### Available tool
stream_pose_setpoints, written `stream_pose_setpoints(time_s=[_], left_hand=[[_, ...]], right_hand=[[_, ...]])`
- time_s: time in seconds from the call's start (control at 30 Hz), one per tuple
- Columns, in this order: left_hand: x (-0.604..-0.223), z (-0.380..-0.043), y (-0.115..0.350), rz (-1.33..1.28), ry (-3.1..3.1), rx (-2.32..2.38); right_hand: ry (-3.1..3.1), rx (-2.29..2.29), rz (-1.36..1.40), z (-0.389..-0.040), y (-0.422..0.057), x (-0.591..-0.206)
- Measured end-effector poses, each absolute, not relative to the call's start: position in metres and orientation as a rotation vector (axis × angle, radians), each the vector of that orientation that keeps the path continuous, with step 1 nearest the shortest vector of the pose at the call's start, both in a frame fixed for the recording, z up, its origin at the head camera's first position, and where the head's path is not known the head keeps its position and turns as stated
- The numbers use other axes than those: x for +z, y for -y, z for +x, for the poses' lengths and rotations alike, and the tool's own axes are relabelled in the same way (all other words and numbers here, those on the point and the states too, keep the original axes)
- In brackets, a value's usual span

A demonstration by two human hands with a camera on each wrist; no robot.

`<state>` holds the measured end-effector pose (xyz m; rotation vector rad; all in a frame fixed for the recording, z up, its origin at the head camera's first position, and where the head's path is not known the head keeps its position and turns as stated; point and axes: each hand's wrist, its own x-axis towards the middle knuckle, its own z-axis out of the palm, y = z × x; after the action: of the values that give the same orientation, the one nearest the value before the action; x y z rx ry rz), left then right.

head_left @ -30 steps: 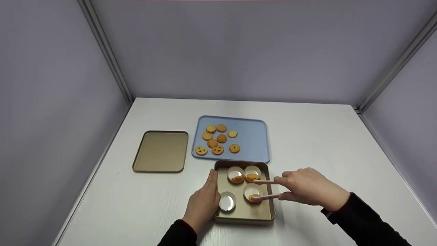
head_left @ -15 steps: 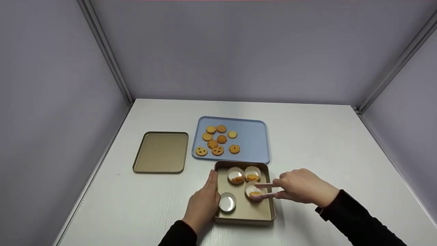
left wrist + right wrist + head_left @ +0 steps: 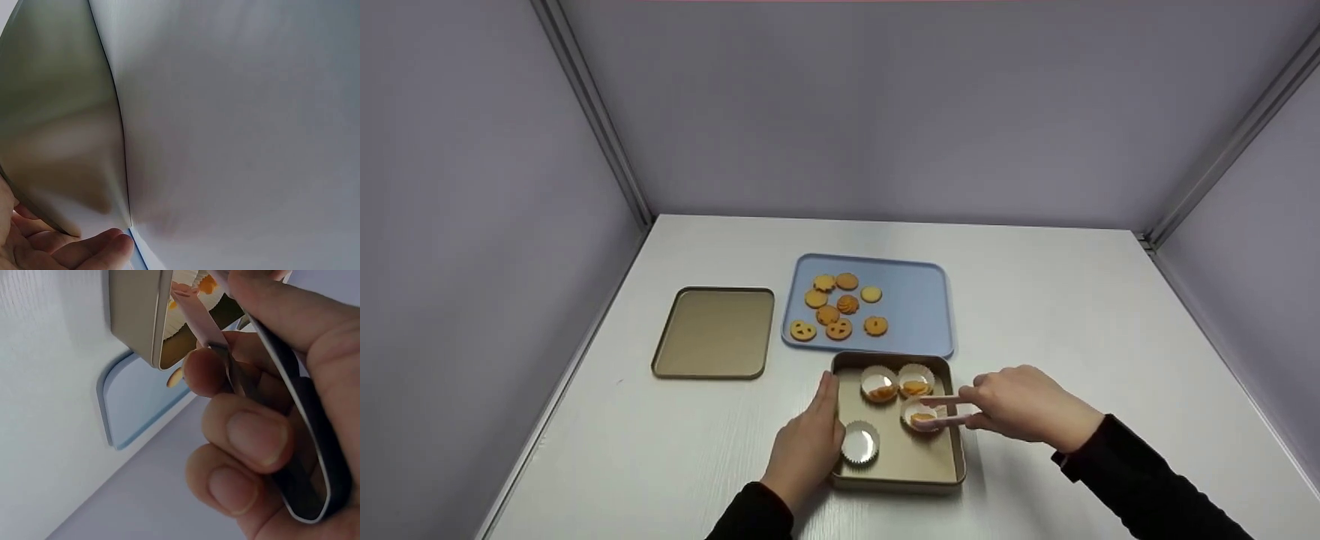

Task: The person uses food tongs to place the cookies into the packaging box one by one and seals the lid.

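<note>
In the head view my right hand grips small tongs with pale pink tips. The tips reach over the right wall of a gold baking tin, at a paper cup holding a cookie. Whether the tips pinch the cup or the cookie cannot be seen. The tongs' metal band shows in the right wrist view. My left hand rests against the tin's left wall, its fingers fairly straight along it; in the left wrist view fingertips touch the wall.
Two more paper cups with cookies stand at the tin's back, and a shiny fluted cup sits at its left. Behind lies a blue tray bearing several cookies. A flat gold lid or tray lies to the left on the white table.
My right hand has moved slightly left and away from me, the tong tips now closer together. The front right paper cup has shifted toward the back ones. My left hand stays put.
</note>
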<state>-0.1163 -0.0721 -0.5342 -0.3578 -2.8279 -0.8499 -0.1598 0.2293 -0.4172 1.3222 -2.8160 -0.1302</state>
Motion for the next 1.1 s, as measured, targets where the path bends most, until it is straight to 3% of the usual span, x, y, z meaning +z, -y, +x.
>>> stream_pose_setpoints(time_s=[0.8,1.1], left_hand=[[-0.535,-0.116,0.071,-0.362,2.799,-0.830],[-0.535,-0.114,0.071,-0.368,2.780,-0.815]], right_hand=[[2.811,0.053,1.274,-0.170,-0.245,-0.390],[2.774,0.259,1.025,-0.196,-0.229,-0.411]])
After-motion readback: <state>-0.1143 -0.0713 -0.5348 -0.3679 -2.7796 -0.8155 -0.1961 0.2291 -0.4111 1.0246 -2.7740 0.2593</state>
